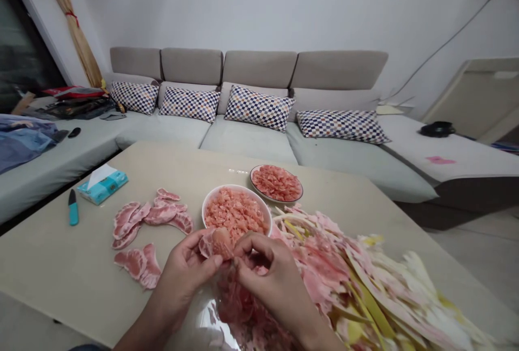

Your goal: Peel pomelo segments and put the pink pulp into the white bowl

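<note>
A pink pomelo segment [217,243], its thin skin partly pulled back from the pulp, is between my hands. My left hand [188,264] grips it from the left with thumb and fingers. With thumb and forefinger pinched, my right hand [263,267] is closed on the segment's membrane at its right side. Just beyond them stands a white bowl [268,213] full of peeled pulp. Unpeeled segments [166,213] lie left of the bowl, and a smaller group [141,265] sits nearer my left wrist. Membrane and peel scraps [348,275] are heaped at my right hand.
Behind the bowl is a dark-rimmed plate [276,183] of pulp. A blue tissue pack [103,184] and a small turquoise-handled knife [73,211] lie on the left of the table [60,270]. A grey sofa [251,140] with checked cushions lines the wall.
</note>
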Available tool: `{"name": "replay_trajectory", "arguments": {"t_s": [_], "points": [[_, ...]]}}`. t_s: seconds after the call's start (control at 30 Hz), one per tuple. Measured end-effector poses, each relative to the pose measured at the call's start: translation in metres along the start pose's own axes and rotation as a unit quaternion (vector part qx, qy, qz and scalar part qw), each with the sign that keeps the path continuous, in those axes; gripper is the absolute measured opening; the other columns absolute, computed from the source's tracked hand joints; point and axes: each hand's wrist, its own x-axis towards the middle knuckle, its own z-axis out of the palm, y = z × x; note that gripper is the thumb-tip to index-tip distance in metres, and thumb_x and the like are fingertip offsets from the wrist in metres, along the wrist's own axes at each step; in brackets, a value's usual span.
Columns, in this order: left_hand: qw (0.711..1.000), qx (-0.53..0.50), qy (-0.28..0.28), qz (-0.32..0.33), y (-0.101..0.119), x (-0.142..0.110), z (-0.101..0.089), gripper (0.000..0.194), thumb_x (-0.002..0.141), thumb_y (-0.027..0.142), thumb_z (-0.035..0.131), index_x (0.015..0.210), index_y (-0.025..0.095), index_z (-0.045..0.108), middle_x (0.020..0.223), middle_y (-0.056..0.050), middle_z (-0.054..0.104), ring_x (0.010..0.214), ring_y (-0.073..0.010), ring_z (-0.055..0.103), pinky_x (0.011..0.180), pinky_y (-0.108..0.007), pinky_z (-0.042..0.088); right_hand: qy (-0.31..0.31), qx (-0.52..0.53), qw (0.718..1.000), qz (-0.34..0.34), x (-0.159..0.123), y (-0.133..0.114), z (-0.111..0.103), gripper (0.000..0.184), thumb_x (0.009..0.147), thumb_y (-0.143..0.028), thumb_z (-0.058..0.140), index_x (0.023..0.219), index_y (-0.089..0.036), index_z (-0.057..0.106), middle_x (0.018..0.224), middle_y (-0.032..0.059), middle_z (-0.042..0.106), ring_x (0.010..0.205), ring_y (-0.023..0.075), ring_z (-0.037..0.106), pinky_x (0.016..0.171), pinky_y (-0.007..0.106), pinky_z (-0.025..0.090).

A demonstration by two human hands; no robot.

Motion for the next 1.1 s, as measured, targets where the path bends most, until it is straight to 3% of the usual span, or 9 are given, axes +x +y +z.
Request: {"name": "replay_trajectory", "arguments": {"t_s": [0.07,0.17,0.27,0.37,0.43,0.63,0.77,0.9,1.1], "points": [[1.000,-0.003,-0.010,-0.010,0.000,-0.001,-0.001,0.045,0.072,0.025,0.077,0.114,0.015,0.062,0.111,-0.011,0.071,0.103,-0.0267,0.067,0.091,-0.038,0.054,-0.016,0.020,0.999,0.019,0.001,-0.001,-0.002,0.012,0.066,-0.009,0.052,0.066,-0.017,0.061,0.062,-0.0016,0.059,0.055,0.0110,0.051,0.050,0.020,0.038],[0.998,0.041,0.032,0.034,-0.005,0.001,-0.004,0.044,0.071,0.022,0.078,0.111,0.016,0.063,0.106,-0.008,0.073,0.102,-0.0237,0.067,0.092,-0.033,0.053,-0.016,0.007,1.000,0.008,0.002,0.001,-0.001,0.013,0.068,-0.009,0.052,0.066,-0.017,0.061,0.063,-0.0007,0.061,0.056,0.0120,0.053,0.051,0.020,0.040],[0.988,0.091,0.087,0.089,-0.012,0.003,-0.002,0.039,0.070,0.020,0.077,0.107,0.018,0.064,0.104,-0.006,0.074,0.098,-0.0207,0.069,0.088,-0.028,0.054,0.042,-0.084,0.992,-0.082,-0.001,0.008,0.007,0.013,0.072,-0.008,0.054,0.066,-0.017,0.060,0.063,0.0004,0.059,0.058,0.0133,0.053,0.053,0.023,0.040],[0.984,0.105,0.108,0.095,-0.014,0.002,0.001,0.038,0.071,0.021,0.075,0.107,0.018,0.065,0.107,-0.006,0.073,0.097,-0.0208,0.070,0.086,-0.028,0.056,0.121,-0.195,0.952,-0.202,-0.008,0.014,0.017,0.014,0.078,-0.008,0.053,0.070,-0.016,0.059,0.067,0.0037,0.060,0.063,0.0163,0.055,0.058,0.026,0.042],[0.986,0.100,0.099,0.084,-0.009,0.001,0.001,0.040,0.070,0.022,0.076,0.108,0.019,0.065,0.109,-0.006,0.073,0.100,-0.0218,0.069,0.088,-0.029,0.055,0.146,-0.234,0.930,-0.244,-0.012,0.014,0.019,0.014,0.081,-0.008,0.052,0.074,-0.016,0.061,0.069,0.0054,0.061,0.066,0.0178,0.057,0.060,0.027,0.043],[0.986,0.152,-0.010,0.061,0.007,-0.003,-0.006,0.046,0.071,0.027,0.078,0.115,0.024,0.065,0.125,-0.004,0.067,0.117,-0.0224,0.059,0.095,-0.027,0.049,0.065,-0.139,0.970,-0.187,-0.014,0.003,0.010,0.014,0.079,-0.007,0.054,0.073,-0.018,0.059,0.067,0.0014,0.059,0.062,0.0146,0.056,0.058,0.025,0.043],[0.974,0.220,-0.019,0.057,0.005,-0.004,-0.007,0.030,0.077,0.029,0.072,0.106,0.023,0.067,0.110,-0.004,0.071,0.106,-0.0211,0.064,0.091,-0.027,0.050,0.062,-0.112,0.977,-0.169,-0.011,0.003,0.009,0.013,0.076,-0.007,0.055,0.070,-0.019,0.058,0.068,0.0007,0.062,0.063,0.0143,0.058,0.059,0.024,0.043],[0.962,0.263,-0.004,0.079,0.003,-0.006,-0.005,0.024,0.079,0.023,0.068,0.103,0.023,0.068,0.107,-0.003,0.070,0.103,-0.0211,0.064,0.091,-0.028,0.048,0.078,-0.134,0.970,-0.187,-0.011,0.008,0.013,0.013,0.078,-0.007,0.055,0.072,-0.018,0.059,0.069,0.0014,0.063,0.065,0.0147,0.059,0.061,0.025,0.044],[0.970,0.231,-0.049,0.064,0.012,-0.008,-0.003,0.013,0.077,0.019,0.067,0.090,0.020,0.065,0.090,-0.002,0.066,0.089,-0.0184,0.062,0.080,-0.025,0.048,0.065,-0.155,0.967,-0.194,-0.015,0.002,0.008,0.013,0.078,-0.009,0.054,0.071,-0.018,0.061,0.066,0.0021,0.061,0.062,0.0152,0.057,0.057,0.025,0.043]]}}
